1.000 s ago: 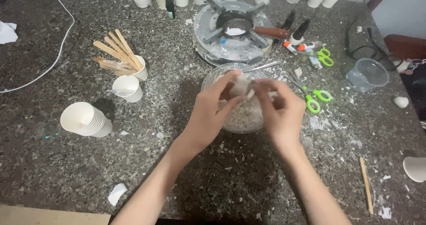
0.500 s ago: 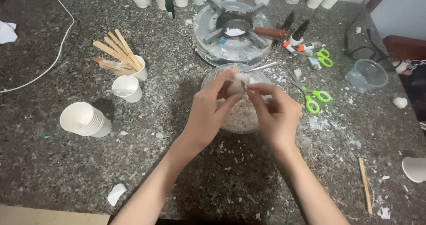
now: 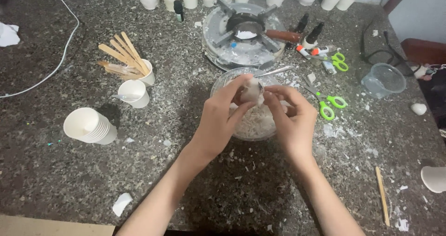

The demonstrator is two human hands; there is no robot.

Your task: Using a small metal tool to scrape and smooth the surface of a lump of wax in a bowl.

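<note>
Both hands meet over a clear glass bowl (image 3: 241,132) filled with whitish wax-like flakes. My left hand (image 3: 222,119) and my right hand (image 3: 291,122) together pinch a small pale lump (image 3: 252,91) held just above the bowl. A metal spoon handle (image 3: 275,71) leans out of the bowl's far rim. The lump's underside is hidden by my fingers.
A small gas stove (image 3: 244,33) with a pot stands behind the bowl. Green scissors (image 3: 327,103) lie right of it, a clear plastic cup (image 3: 383,80) farther right. Stacked paper cups (image 3: 88,126), a cup of wooden sticks (image 3: 125,59), small cups and a white cable surround the speckled counter.
My hands have drawn closer together and lifted slightly, now both gripping the pale lump above the bowl; before, the fingers were spread apart over the flakes.
</note>
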